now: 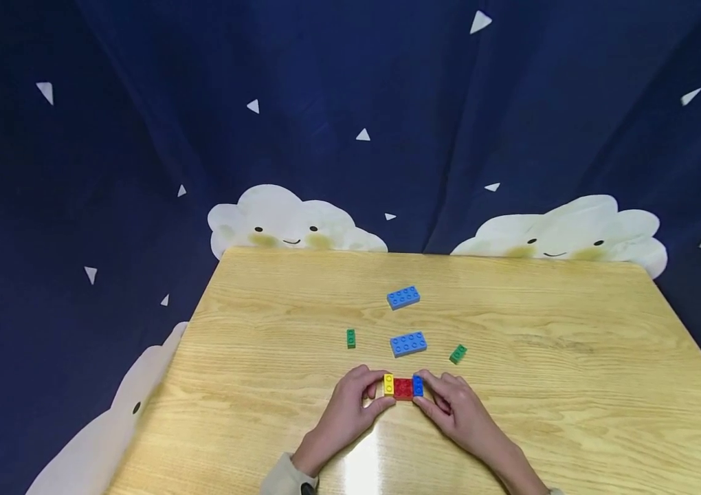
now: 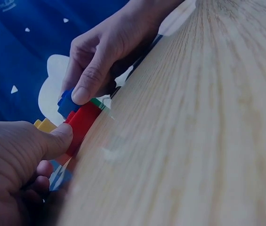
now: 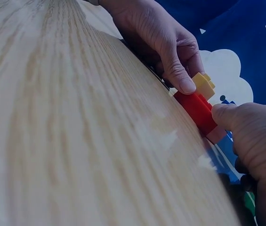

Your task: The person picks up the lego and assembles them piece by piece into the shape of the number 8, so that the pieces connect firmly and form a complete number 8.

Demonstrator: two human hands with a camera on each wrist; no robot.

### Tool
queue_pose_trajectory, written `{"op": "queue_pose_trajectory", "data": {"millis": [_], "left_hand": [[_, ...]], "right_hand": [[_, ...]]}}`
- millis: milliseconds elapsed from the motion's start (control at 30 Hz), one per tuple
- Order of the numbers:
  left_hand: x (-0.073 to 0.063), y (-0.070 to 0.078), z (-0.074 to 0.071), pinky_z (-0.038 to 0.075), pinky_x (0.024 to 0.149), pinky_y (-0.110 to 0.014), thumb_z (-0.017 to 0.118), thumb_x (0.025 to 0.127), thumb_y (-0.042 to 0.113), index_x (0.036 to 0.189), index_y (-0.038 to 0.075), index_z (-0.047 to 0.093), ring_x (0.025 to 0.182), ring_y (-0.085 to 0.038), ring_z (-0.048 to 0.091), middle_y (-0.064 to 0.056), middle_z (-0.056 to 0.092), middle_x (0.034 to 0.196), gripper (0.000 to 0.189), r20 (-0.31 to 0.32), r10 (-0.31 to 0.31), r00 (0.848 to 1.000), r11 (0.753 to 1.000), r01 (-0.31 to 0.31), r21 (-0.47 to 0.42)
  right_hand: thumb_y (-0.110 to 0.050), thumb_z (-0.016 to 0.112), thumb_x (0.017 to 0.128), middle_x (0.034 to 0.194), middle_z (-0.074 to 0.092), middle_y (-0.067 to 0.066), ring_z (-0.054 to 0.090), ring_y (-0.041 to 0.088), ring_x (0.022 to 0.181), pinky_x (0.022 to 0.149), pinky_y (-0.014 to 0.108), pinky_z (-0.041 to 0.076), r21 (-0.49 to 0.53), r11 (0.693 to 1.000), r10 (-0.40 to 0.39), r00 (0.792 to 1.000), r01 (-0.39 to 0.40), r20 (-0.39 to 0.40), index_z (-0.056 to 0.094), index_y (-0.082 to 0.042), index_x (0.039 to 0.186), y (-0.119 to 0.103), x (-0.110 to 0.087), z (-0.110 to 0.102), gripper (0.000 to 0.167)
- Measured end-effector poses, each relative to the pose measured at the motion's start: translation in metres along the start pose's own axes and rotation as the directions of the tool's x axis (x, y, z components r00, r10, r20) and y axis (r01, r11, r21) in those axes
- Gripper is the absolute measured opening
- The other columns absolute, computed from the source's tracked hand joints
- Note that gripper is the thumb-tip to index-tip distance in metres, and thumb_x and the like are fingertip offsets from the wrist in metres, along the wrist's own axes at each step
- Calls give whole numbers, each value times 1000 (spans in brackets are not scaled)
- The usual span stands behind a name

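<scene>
- At the left, I have the left hand [image 1: 348, 407] pinching the yellow two-stud brick [image 1: 389, 385] atop the left end of the red brick [image 1: 403, 390].
- Just beyond that hand, I see the left green two-stud brick [image 1: 351, 338] lying on the surface [image 1: 251, 385].
- Between both hands sits the red brick, long axis running left to right; I judge the coming move turns on this, with one hand at each end and neither nearer.
- Beyond it lie the farther light blue eight-stud brick [image 1: 403, 297] and the nearer light blue eight-stud brick [image 1: 408, 344], both lengthwise nearly left to right.
- On the red brick's right end, the right hand [image 1: 464, 416] grips the dark blue two-stud brick [image 1: 418, 386] between thumb and finger.
- Beyond that hand, the right green two-stud brick [image 1: 458, 354] lies slanted.
</scene>
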State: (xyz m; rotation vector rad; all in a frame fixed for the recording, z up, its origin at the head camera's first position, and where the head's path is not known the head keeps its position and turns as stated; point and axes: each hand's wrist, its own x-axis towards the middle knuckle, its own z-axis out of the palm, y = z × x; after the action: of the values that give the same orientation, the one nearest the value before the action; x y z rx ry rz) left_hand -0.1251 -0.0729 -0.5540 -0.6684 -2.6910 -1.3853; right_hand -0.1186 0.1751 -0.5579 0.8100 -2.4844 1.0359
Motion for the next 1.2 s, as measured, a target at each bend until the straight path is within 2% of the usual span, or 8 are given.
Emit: {"op": "queue_pose_trajectory", "data": {"millis": [167, 400, 667, 833, 933, 1033, 1200], "left_hand": [[-2, 0, -2, 33, 66, -18, 83, 90, 28, 124, 9, 75, 72, -4, 40, 1, 52, 78, 40, -6, -5, 1000, 1000, 5, 1], [-3, 3, 0, 35, 67, -18, 84, 90, 26, 124, 8, 74, 72, -3, 40, 1, 52, 77, 40, -7, 14, 1000, 1000, -14, 4], [-2, 2, 3, 36, 70, -20, 81, 91, 34, 126, 13, 74, 74, -4, 41, 4, 52, 77, 41, -12, 17, 1000, 998, -16, 60], [-2, 2, 5, 38, 73, -21, 75, 97, 37, 128, 12, 73, 77, -5, 43, 4, 52, 77, 40, -23, 22, 1000, 997, -20, 73], [-3, 2, 4, 38, 71, -21, 68, 102, 38, 130, 12, 73, 76, -5, 44, 8, 53, 79, 38, -36, 22, 999, 998, -20, 56], [-3, 2, 4, 38, 69, -21, 60, 107, 38, 131, 14, 72, 76, -5, 45, 12, 53, 82, 36, -46, 20, 999, 999, -18, 41], [-2, 2, 5, 40, 70, -22, 54, 110, 37, 130, 15, 73, 77, -5, 48, 12, 58, 87, 35, -55, 9, 998, 1000, -8, 22]], "right_hand": [[-12, 86, 85, 69, 37, -15, 27, -5, 65, 57, 15, 29, 2, 1000, 10, 1000, -11, 11, 75, -9, 123, -1, 0, 2, 39], [-12, 84, 88, 72, 38, -18, 31, -5, 64, 60, 18, 32, 49, 997, 64, 998, -65, 29, 73, -12, 125, -1, -4, 1, 39], [-14, 83, 89, 73, 37, -20, 30, -5, 65, 66, 22, 31, 11, 996, 85, 996, -85, 25, 73, -10, 128, 2, -6, -2, 41], [-17, 83, 90, 73, 37, -21, 31, -5, 64, 69, 23, 32, -28, 993, 118, 993, -117, 19, 72, -10, 130, 4, -8, -3, 42], [-17, 82, 91, 73, 37, -21, 31, -4, 65, 69, 24, 32, -40, 990, 135, 991, -134, 20, 72, -8, 131, 4, -8, -4, 42], [-18, 81, 92, 73, 36, -20, 31, -3, 66, 69, 24, 32, -52, 989, 140, 990, -139, 23, 71, -9, 131, 4, -8, -5, 41], [-18, 80, 93, 72, 37, -21, 31, -3, 65, 68, 24, 32, -44, 990, 135, 991, -134, 21, 72, -11, 131, 2, -7, -7, 39]]}}
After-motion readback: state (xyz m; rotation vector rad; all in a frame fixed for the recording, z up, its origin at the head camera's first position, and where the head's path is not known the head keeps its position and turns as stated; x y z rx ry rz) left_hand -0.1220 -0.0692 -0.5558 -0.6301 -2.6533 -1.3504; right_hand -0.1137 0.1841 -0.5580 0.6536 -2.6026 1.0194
